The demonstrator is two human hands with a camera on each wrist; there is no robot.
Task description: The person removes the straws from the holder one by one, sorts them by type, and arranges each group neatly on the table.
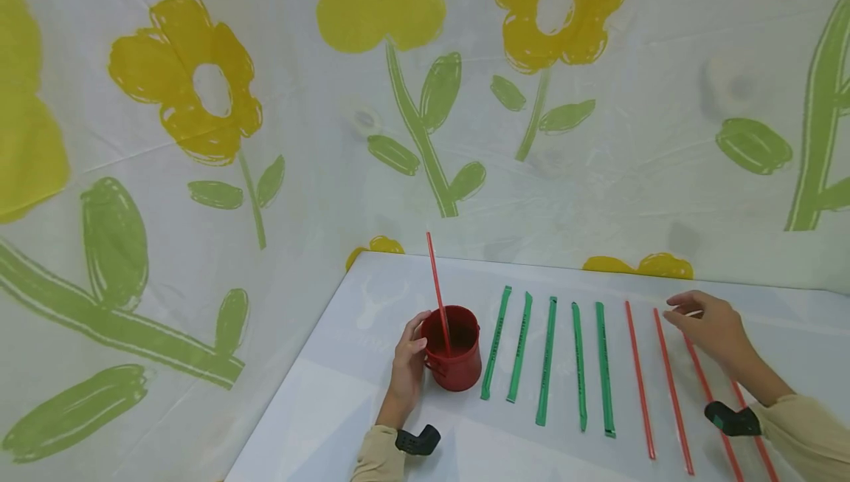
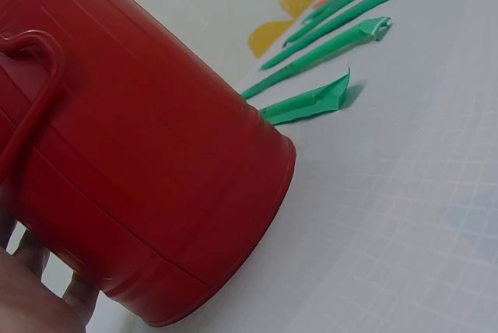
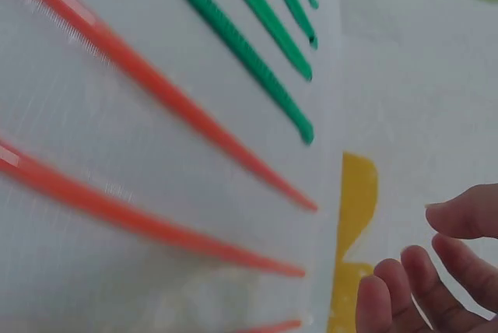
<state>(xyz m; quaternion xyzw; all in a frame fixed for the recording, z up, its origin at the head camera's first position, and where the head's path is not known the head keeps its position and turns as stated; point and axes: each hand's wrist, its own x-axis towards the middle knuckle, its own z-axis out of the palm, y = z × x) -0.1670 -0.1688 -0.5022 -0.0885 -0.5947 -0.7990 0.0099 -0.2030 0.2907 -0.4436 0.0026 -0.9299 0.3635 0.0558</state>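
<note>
A small red bucket (image 1: pixel 465 367) with a side handle (image 2: pixel 48 76) stands upright on the white table (image 1: pixel 332 393). My left hand (image 1: pixel 406 367) grips its left side, fingers and thumb around the wall near the rim. One red straw (image 1: pixel 434 272) leans in the bucket, its upper part rising well above the rim. Over the far ends of several red straws (image 1: pixel 639 382) at the right hovers my right hand (image 1: pixel 717 327). Its fingers (image 3: pixel 420 271) are loosely bent, thumb apart from them, and hold nothing.
Several green paper-wrapped straws (image 1: pixel 547 364) lie in a row between the bucket and the red straws. Behind the table's far edge hangs a white cloth (image 1: pixel 637 172) with yellow flowers; it also covers the left side.
</note>
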